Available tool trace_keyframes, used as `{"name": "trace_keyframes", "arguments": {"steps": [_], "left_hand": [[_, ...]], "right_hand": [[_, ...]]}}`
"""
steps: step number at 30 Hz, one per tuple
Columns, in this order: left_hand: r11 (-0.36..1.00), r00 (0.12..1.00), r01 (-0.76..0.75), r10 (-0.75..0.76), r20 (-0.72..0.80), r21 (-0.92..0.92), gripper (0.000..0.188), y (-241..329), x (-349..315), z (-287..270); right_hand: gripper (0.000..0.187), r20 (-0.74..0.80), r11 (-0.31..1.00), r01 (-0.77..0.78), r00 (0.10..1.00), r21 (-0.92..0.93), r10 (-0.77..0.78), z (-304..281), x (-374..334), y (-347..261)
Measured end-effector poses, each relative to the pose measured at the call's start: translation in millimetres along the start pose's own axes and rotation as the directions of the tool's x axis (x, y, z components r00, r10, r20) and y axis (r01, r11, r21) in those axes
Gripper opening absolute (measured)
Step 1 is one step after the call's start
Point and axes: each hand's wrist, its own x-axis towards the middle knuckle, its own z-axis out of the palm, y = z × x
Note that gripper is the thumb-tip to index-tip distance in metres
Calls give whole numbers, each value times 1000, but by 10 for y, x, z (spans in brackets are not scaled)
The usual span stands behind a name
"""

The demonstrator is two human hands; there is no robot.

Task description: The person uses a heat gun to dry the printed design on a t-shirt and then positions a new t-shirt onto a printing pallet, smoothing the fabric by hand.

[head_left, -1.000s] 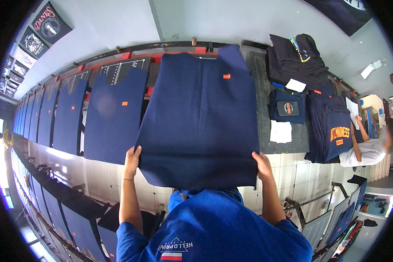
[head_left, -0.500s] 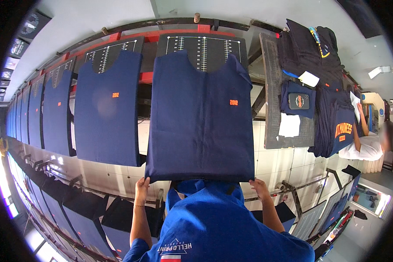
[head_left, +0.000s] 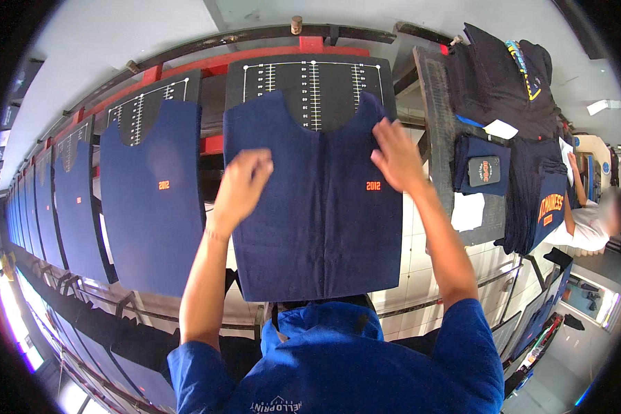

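Note:
A navy shirt panel (head_left: 290,228) with a scooped neckline and a small orange print lies over a black board (head_left: 338,76) in front of me. White ruler marks show on the board above the neckline. Over the panel's left part is my left hand (head_left: 243,181), its fingers loosely bent and nothing seen in them. My right hand (head_left: 397,157) has its fingers stretched out at the panel's upper right edge, by the shoulder. Whether the left hand touches the cloth I cannot tell. Faint creases run down the panel's middle.
Several more boards with navy panels (head_left: 148,207) run off to the left along a red and black rail (head_left: 255,34). On the right, a dark worn table (head_left: 438,103) bears stacked dark garments (head_left: 504,90), a phone (head_left: 484,171) and white paper (head_left: 468,210). Beyond it is another person (head_left: 583,224).
Both hands have left the panel's lower corners and moved up over it. The folded cloth at the upper right shoulder now lies flatter. The view has shifted slightly.

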Motion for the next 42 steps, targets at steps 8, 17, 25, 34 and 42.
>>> {"name": "trace_keyframes", "arguments": {"steps": [8,17,25,34,42], "left_hand": [[814,962,-105,228,-148,572,32,-512,1364,195],[915,969,-173,224,-102,365,15,-703,1543,133],[852,970,-191,239,-37,487,22,-834,1802,57],[830,969,-202,247,-18,521,25,-890,1887,77],[787,972,-178,236,-21,591,25,-873,1891,111]], "right_hand": [[45,-226,996,-63,971,70,77,84,911,410],[14,-368,921,79,927,382,73,182,1083,545],[18,-293,955,26,954,296,65,218,1356,721],[17,-274,975,19,961,220,43,247,1436,704],[42,-375,997,-43,925,58,62,241,1461,500]]}}
